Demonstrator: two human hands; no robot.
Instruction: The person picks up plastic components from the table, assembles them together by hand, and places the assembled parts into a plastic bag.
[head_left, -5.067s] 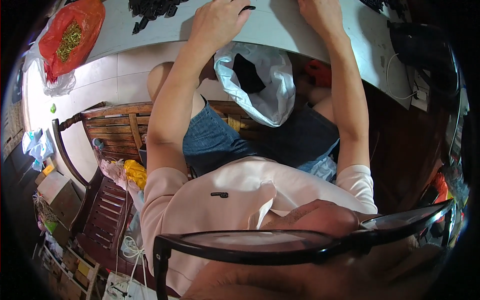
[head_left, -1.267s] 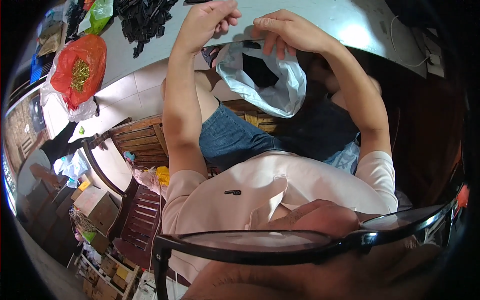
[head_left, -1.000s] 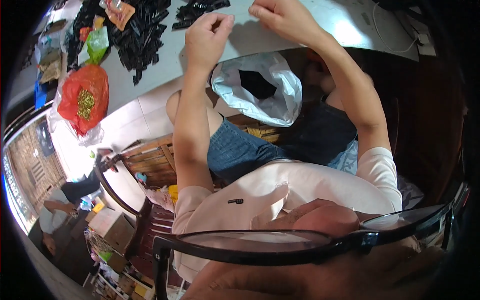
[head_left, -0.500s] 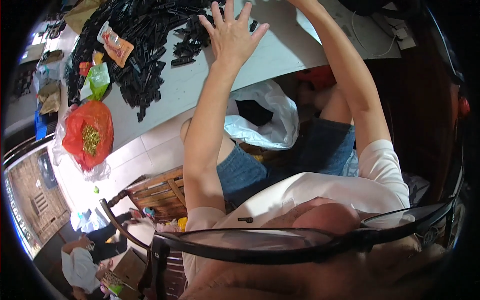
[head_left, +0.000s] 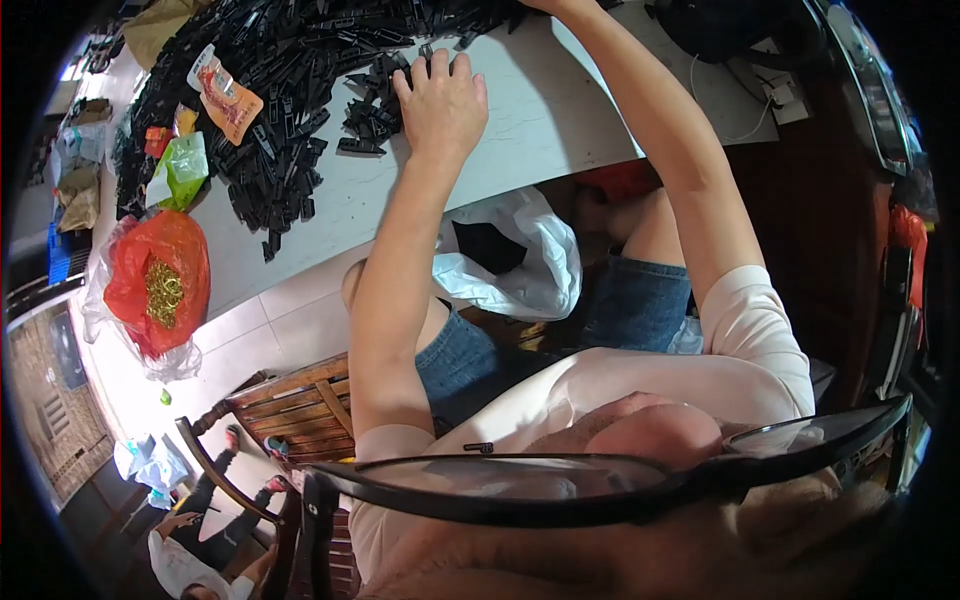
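My left hand lies palm down at the edge of a pile of small, long black plastic pieces on the pale table. Its fingers are bent a little and apart, the tips touching or just over the pieces; nothing shows gripped in it. My right hand is at the top edge of the view, beside the far part of the heap, mostly cut off, so its fingers are hidden. A larger heap of the same black pieces spreads over the left and far side of the table.
On the heap lie an orange-and-white pouch and a green-and-white packet. A red bag with small gold-coloured pieces is at the table's left edge. An open white sack stands by my knees. Another person sits at lower left.
My left hand has come nearer, its spread fingers drawing in and bending over the small pile. My right hand has shifted left along the far edge. The whole view has shifted slightly.
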